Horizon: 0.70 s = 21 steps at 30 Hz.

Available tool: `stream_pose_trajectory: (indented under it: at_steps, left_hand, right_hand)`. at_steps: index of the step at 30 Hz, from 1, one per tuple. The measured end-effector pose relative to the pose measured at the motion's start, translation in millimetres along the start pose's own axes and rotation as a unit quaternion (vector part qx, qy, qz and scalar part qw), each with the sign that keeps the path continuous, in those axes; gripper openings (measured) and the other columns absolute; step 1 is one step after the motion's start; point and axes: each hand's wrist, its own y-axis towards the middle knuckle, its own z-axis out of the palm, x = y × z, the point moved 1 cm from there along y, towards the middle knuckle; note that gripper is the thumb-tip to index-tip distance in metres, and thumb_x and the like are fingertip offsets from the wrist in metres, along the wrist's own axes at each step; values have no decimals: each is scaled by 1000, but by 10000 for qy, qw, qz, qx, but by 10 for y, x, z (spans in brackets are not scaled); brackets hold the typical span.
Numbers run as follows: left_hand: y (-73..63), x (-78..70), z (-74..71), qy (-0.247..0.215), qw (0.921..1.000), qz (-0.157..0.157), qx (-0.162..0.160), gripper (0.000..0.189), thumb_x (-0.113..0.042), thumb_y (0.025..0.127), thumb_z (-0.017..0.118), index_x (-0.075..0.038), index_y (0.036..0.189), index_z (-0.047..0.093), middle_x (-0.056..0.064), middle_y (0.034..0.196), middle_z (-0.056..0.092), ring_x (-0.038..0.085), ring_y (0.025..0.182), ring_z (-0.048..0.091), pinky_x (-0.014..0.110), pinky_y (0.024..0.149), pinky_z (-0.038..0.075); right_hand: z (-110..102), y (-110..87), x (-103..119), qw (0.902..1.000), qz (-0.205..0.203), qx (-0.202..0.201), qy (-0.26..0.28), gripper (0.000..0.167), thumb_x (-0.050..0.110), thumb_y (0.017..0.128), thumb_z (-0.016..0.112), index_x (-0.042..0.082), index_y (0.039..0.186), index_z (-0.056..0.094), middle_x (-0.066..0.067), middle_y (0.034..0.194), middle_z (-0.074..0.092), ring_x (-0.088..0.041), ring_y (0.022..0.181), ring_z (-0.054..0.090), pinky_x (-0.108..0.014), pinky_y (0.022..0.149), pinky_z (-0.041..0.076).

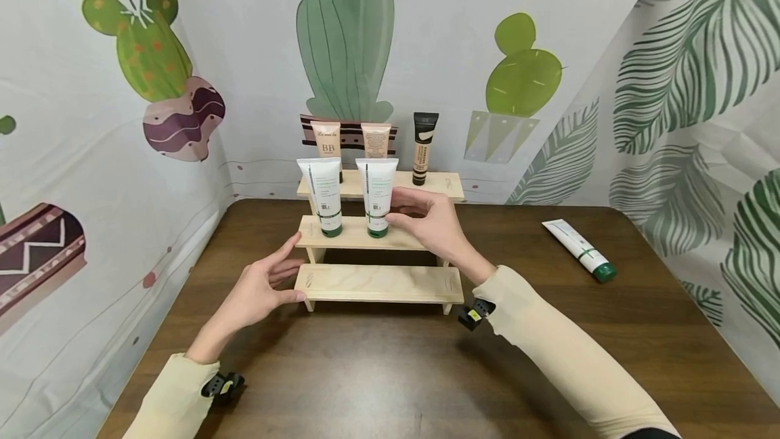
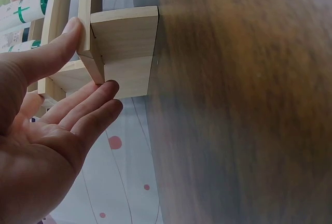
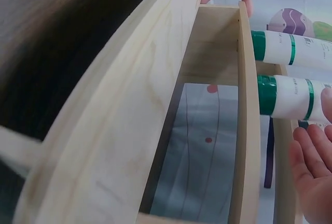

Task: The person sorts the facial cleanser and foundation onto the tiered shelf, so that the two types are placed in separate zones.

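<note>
A three-tier wooden stand (image 1: 384,283) bears upright tubes. On its middle step are two white squeeze tubes with green caps, a left tube (image 1: 323,195) and a right tube (image 1: 376,188). My right hand (image 1: 435,222) holds the right tube by its right edge near the base, thumb in front and fingers alongside. Those fingers show at the edge of the right wrist view beside the same tube (image 3: 290,97). With fingers spread and fairly straight, my left hand (image 1: 262,290) touches the stand's left end. Its thumb (image 2: 67,37) rests against the bottom step's edge.
Two beige tubes, one marked BB (image 1: 327,141) and one beside it (image 1: 376,139), stand on the top step with a black-capped slim tube (image 1: 422,148). Another white tube (image 1: 579,248) lies on the brown table (image 1: 378,371) at the right. A patterned cloth (image 1: 256,87) hangs behind.
</note>
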Motion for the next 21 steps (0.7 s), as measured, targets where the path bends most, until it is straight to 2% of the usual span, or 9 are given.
stream_pose_trajectory:
  at_steps: [7, 11, 13, 16, 21]
  left_hand:
    - [0, 3, 6, -7, 10000, -38, 15, 111, 3, 78, 92, -25, 167, 33, 29, 135, 65, 39, 121, 67, 47, 100, 57]
    - [4, 0, 5, 35, 10000, -52, 18, 111, 3, 78, 92, -25, 168, 32, 29, 135, 64, 39, 122, 67, 46, 100, 57]
    - [6, 0, 4, 47, 10000, -61, 18, 111, 3, 78, 92, -25, 168, 32, 30, 135, 64, 39, 122, 67, 46, 101, 56]
    - [4, -8, -1, 59, 10000, -66, 11, 111, 3, 78, 92, -25, 168, 32, 30, 135, 64, 39, 122, 67, 46, 101, 56]
    - [9, -9, 2, 72, 9999, -75, 28, 111, 4, 78, 92, -24, 168, 32, 30, 135, 64, 39, 123, 66, 47, 101, 56]
  right_hand:
    - [-282, -178, -9, 9990, -190, -161, -364, 38, 0, 87, 86, -6, 122, 75, -21, 113, 76, -39, 105, 73, -41, 95, 61]
    - [-502, -318, -30, 9960, -206, -195, -846, 36, 6, 87, 88, 0, 121, 78, -15, 112, 78, -36, 102, 74, -47, 92, 61]
    - [-612, -393, -32, 9933, -139, -216, -1126, 35, 9, 88, 88, 4, 121, 79, -10, 111, 79, -32, 101, 74, -45, 91, 61]
    - [-777, -502, -37, 9899, 2, -275, -1391, 33, 11, 88, 88, 6, 120, 80, -7, 111, 79, -28, 102, 75, -37, 88, 62]
    - [-1072, -667, -50, 9889, 67, -405, -1425, 35, 8, 88, 87, 7, 122, 79, -9, 112, 79, -29, 104, 75, -20, 89, 58]
